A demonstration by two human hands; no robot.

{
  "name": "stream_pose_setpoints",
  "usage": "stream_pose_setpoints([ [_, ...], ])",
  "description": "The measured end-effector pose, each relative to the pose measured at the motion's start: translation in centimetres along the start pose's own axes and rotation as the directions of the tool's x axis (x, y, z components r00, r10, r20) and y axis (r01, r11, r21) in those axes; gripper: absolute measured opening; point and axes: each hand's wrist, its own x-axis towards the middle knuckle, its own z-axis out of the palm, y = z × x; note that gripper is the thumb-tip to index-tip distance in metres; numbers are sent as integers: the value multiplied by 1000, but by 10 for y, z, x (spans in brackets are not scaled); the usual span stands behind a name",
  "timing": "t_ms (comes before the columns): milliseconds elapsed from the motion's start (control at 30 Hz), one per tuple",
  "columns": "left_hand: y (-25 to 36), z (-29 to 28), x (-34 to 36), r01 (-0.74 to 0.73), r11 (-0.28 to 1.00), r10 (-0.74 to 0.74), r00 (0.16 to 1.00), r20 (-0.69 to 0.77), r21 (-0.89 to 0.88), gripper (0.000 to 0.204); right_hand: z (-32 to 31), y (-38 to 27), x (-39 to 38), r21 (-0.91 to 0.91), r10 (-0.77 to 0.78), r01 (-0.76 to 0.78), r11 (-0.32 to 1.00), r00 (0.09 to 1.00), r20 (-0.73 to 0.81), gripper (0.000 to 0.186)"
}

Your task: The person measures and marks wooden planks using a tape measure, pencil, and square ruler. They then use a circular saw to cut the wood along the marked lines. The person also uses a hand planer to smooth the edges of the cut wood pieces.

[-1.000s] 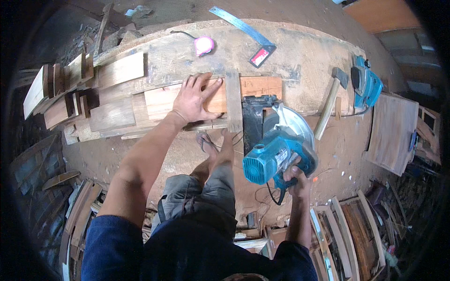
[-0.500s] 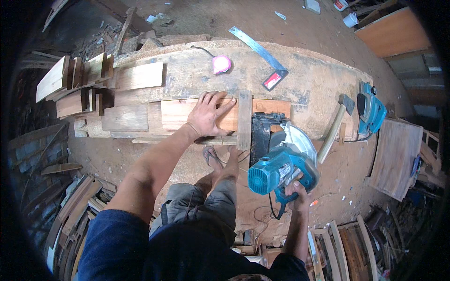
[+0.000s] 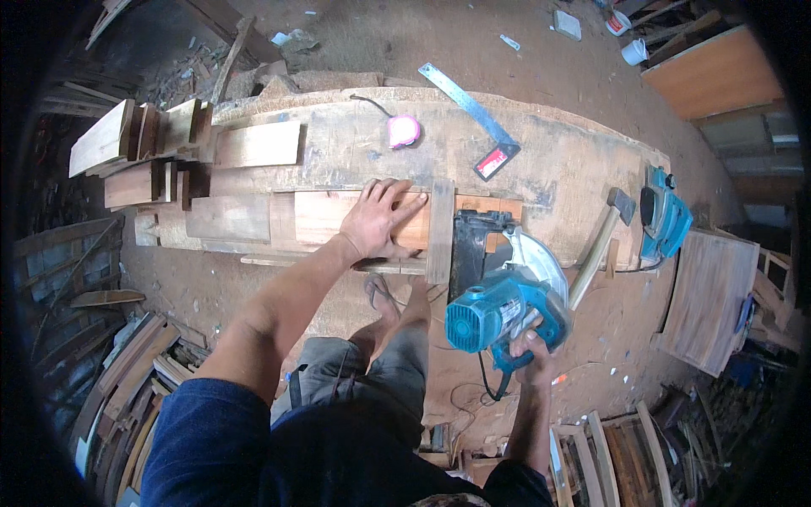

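Note:
My left hand [image 3: 372, 221] is spread over a pale reddish plank [image 3: 319, 215] lying on the workbench [image 3: 557, 144], its thumb at the near edge. A narrow batten [image 3: 440, 230] crosses that plank right of my fingers. My right hand [image 3: 525, 351] grips the handle of a teal circular saw [image 3: 480, 317], whose black baseplate lies over the plank beside the batten. The saw's cutting edge is hidden. Behind them lie a pink tape measure [image 3: 403, 130] and a metal try square [image 3: 465, 100]. A hammer [image 3: 596, 245] rests to the right of the saw.
Stacked board offcuts [image 3: 97, 144] sit at the bench's left, a teal power planer [image 3: 663, 215] at its right end. A wooden panel [image 3: 705, 296] stands beyond. Piles of timber [image 3: 127, 380] and a cord lie near my legs, with buckets [image 3: 634, 52] at the back.
The whole scene has shifted down in the picture as the camera moved. The saw sits slightly farther forward across the plank. My left hand keeps its place on the plank.

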Motion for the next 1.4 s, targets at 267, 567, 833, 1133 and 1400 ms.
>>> stream_pose_setpoints([
  [267, -3, -2, -2, -29, 999, 28, 999, -40, -33, 114, 13, -7, 12, -22, -38, 39, 999, 999, 1, 29],
  [567, -3, -2, -1, -42, 998, 38, 996, -77, -53, 105, 30, -19, 27, -3, -55, 54, 999, 999, -5, 29],
  [833, -3, -5, 0, -28, 997, 25, 998, -51, -66, 101, 46, -28, 42, -5, -86, 86, 996, 996, 1, 31],
  [1133, -8, 3, 0, -43, 995, 34, 995, -98, -85, 108, 53, -35, 54, 15, -40, 40, 999, 999, 19, 34],
  [1400, -9, 1, -1, -45, 998, 41, 997, -65, -55, 104, 49, -31, 64, -44, -82, 83, 996, 997, 12, 34],
])
